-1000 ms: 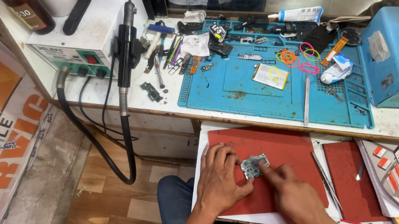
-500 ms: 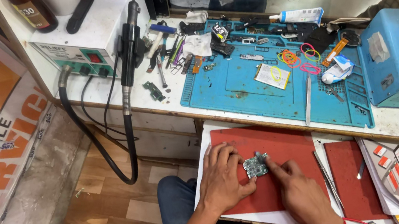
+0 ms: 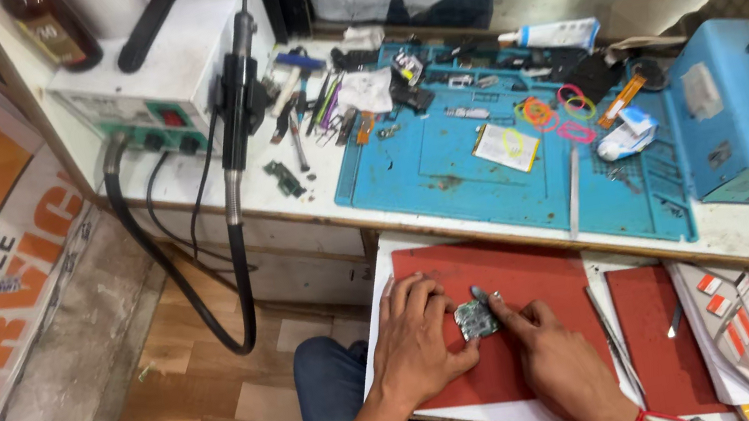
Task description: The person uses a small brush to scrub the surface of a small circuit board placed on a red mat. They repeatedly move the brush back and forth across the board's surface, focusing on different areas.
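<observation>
head view: the small circuit board [image 3: 476,318] lies mid red mat [image 3: 548,278], near its front edge. left hand [image 3: 417,340] rests flat, pinning it; right hand [image 3: 551,358] presses it, maybe with a fingertip. a slip could skid it off.

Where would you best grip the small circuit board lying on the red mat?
Probably by its two short edges, pinched from above: the circuit board lies flat on the red mat, with the left hand and right hand flanking it, so its far edge looks freest.
</observation>
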